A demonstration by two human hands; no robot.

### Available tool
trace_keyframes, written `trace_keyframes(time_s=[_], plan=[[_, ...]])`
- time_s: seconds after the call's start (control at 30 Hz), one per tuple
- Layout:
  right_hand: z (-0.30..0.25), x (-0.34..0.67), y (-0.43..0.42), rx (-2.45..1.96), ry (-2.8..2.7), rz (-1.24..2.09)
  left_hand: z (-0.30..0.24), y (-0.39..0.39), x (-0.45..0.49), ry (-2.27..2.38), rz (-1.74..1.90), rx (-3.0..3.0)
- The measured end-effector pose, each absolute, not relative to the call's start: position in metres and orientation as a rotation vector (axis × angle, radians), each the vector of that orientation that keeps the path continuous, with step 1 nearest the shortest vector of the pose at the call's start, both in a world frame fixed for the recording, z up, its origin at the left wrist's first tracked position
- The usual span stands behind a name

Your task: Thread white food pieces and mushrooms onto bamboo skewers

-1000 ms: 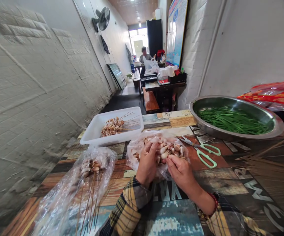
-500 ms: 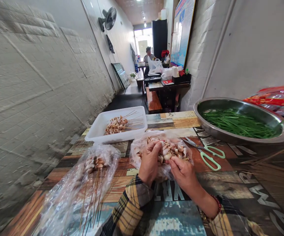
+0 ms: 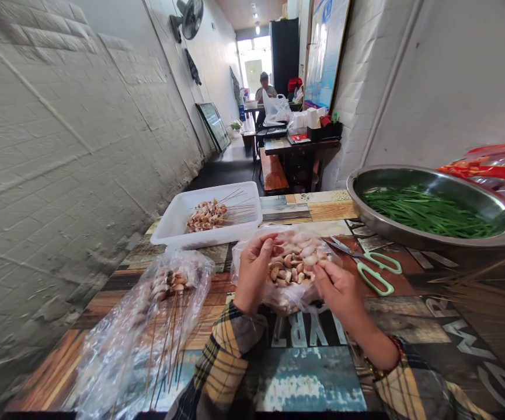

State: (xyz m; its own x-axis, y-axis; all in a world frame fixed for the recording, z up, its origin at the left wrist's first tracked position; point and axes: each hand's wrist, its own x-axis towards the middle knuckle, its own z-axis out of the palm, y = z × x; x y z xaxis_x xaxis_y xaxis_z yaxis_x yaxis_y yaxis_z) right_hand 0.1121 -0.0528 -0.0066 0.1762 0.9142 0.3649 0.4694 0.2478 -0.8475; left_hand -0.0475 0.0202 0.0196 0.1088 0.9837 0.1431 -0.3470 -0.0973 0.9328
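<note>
A clear plastic bag [image 3: 288,298] full of small pale and brown pieces [image 3: 293,265] lies open in front of me on the patterned table [image 3: 305,373]. My left hand [image 3: 252,274] grips the bag's left edge with its fingers curled over the rim. On the other side, my right hand [image 3: 338,290] pinches the bag's right edge beside the pieces. Both sleeves are yellow and dark plaid. A red bead bracelet [image 3: 391,353] circles my right wrist.
A second plastic bag [image 3: 147,326] of skewered pieces lies to the left. A white tray [image 3: 177,219] holds finished skewers. Green-handled scissors [image 3: 372,271], a steel bowl [image 3: 440,230] of green stalks and loose bamboo skewers [image 3: 484,291] lie to the right. A person sits far back.
My hands have drawn apart, spreading the bag's mouth wider and showing more of the pieces. The view has tipped down slightly.
</note>
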Motion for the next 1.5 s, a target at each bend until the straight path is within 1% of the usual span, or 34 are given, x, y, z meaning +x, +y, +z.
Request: trace_keyframes(time_s=[0.17,0.3,0.4,0.57,0.7,0.83,1.1,1.27,1.37,1.43,1.5], plan=[[-0.008,0.122,-0.051,-1.357,-1.336,0.616,0.020,0.029,-0.060,0.932,1.314,1.324],[-0.006,0.120,-0.053,-1.371,-1.405,0.550,0.020,0.031,-0.066,1.052,1.206,1.756],[-0.005,0.119,-0.054,-1.380,-1.428,0.508,0.020,0.031,-0.068,1.055,1.119,2.004],[0.000,0.119,-0.055,-1.385,-1.462,0.454,0.012,0.036,-0.065,1.000,1.002,2.264],[0.006,0.115,-0.055,-1.396,-1.481,0.405,0.007,0.032,-0.055,1.167,0.909,2.495],[0.006,0.111,-0.054,-1.361,-1.502,0.429,0.008,0.023,-0.043,1.289,0.860,2.592],[0.003,0.112,-0.053,-1.360,-1.482,0.450,0.004,0.024,-0.043,1.243,0.836,2.551],[-0.001,0.113,-0.052,-1.361,-1.502,0.443,0.006,0.022,-0.044,1.149,0.984,2.499],[-0.003,0.113,-0.052,-1.350,-1.525,0.432,0.007,0.025,-0.045,1.112,1.173,2.181],[-0.005,0.112,-0.053,-1.340,-1.526,0.435,0.007,0.028,-0.046,1.034,1.293,1.813],[-0.005,0.111,-0.054,-1.338,-1.528,0.450,0.008,0.030,-0.048,0.919,1.331,1.457]])
